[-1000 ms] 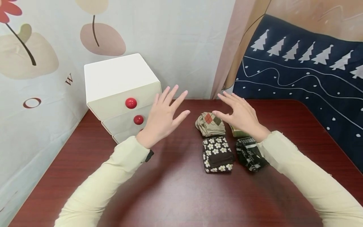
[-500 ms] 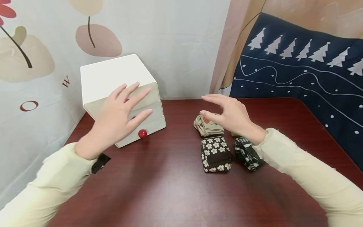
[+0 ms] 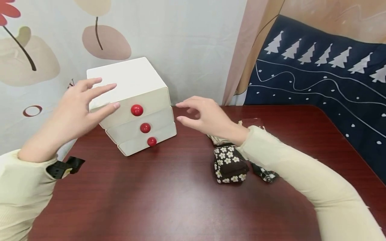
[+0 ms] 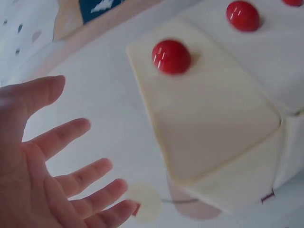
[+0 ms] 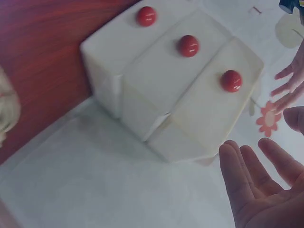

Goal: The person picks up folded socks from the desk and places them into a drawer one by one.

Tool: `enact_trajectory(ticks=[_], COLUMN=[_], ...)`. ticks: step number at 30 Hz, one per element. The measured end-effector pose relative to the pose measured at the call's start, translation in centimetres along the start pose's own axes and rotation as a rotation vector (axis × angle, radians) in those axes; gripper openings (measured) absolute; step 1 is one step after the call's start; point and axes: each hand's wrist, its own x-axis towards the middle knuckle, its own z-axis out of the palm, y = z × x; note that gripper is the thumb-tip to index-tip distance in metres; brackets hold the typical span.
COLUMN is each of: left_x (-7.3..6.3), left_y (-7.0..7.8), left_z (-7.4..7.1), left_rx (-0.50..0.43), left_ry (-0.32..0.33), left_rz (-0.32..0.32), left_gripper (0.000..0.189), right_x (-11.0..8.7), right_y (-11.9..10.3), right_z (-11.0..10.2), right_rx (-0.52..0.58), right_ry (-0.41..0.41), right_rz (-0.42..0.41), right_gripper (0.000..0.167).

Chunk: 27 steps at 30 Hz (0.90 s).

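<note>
A white three-drawer box (image 3: pixel 126 78) stands at the back left, each closed drawer front bearing a round red knob (image 3: pixel 137 110). My left hand (image 3: pixel 73 113) hovers by the box's left front corner, fingers spread and holding nothing; the left wrist view shows it apart from the top drawer (image 4: pixel 213 109). To the right of the box my right hand (image 3: pixel 208 115) is in the air, thumb and fingers apart around nothing. Below its wrist lie folded socks: a black pair with white flowers (image 3: pixel 230 164), a black-and-white pair (image 3: pixel 265 173) and a beige pair (image 3: pixel 217 140), partly hidden by the arm.
Everything stands on a dark red wooden table (image 3: pixel 169 190). A pale curtain (image 3: pixel 193 50) with printed flowers hangs close behind the box. Dark blue cloth (image 3: pixel 316 73) with white trees covers the back right. My left wrist wears a black strap (image 3: pixel 61 169).
My left hand has moved left, passing in front of the box to its left corner. My right hand has shifted left from above the socks toward the box. Box and socks have stayed put.
</note>
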Motion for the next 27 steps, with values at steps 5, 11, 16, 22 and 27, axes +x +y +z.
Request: enact_trajectory(ticks=[5, 11, 16, 22, 27], left_x=[0.5, 0.8, 1.1, 1.3, 1.2], left_y=[-2.1, -4.5, -5.8, -6.7, -7.0], left_z=[-0.6, -0.6, -0.7, -0.9, -0.8], left_rx=[-0.008, -0.007, -0.024, -0.068, -0.162], left_ry=[-0.074, -0.128, -0.144, -0.188, -0.182], left_rz=[-0.061, -0.157, -0.219, -0.281, -0.33], left_gripper=[0.048, 0.047, 0.047, 0.046, 0.038], right_x=[2.4, 4.6, 6.1, 7.2, 7.4], right_y=[-1.5, -2.3, -2.1, -1.5, -1.5], right_z=[1.9, 4.3, 6.2, 8.8, 10.3], right_rx=[0.071, 0.279, 0.374, 0.355, 0.305], right_ry=[0.008, 0.003, -0.013, 0.025, 0.11], right_rz=[-0.039, 0.018, 0.093, 0.09, 0.056], right_gripper=[0.032, 0.033, 0.034, 0.032, 0.032])
